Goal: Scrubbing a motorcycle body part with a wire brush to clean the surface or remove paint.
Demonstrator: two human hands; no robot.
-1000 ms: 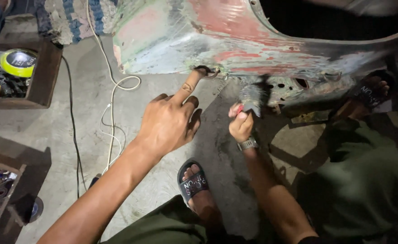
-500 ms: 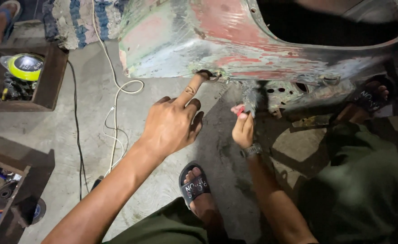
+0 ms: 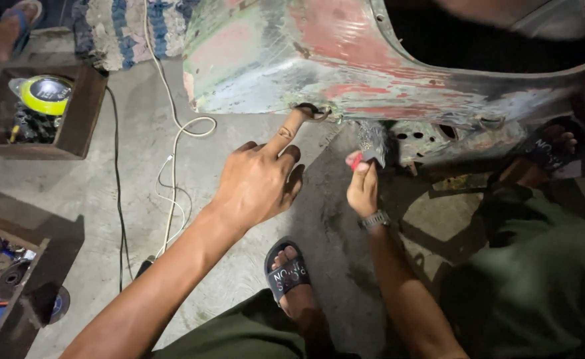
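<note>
Wire brush [image 3: 371,141], red-handled, sits at the underside of the worn metal body panel [image 3: 346,60], just above the bare concrete floor [image 3: 93,193] where a black sandal [image 3: 284,274] stands nearest the camera. Right hand [image 3: 363,189], wearing a wristwatch [image 3: 374,219], is clenched around the brush handle, bristles upward against the panel's lower edge. Left hand [image 3: 258,183] is extended with three fingers curled, grasping nothing, index fingertip touching a small metal hook [image 3: 314,112] on the panel rim; farther left, white cable [image 3: 173,143] and a wooden box [image 3: 46,113] lie on the floor.
</note>
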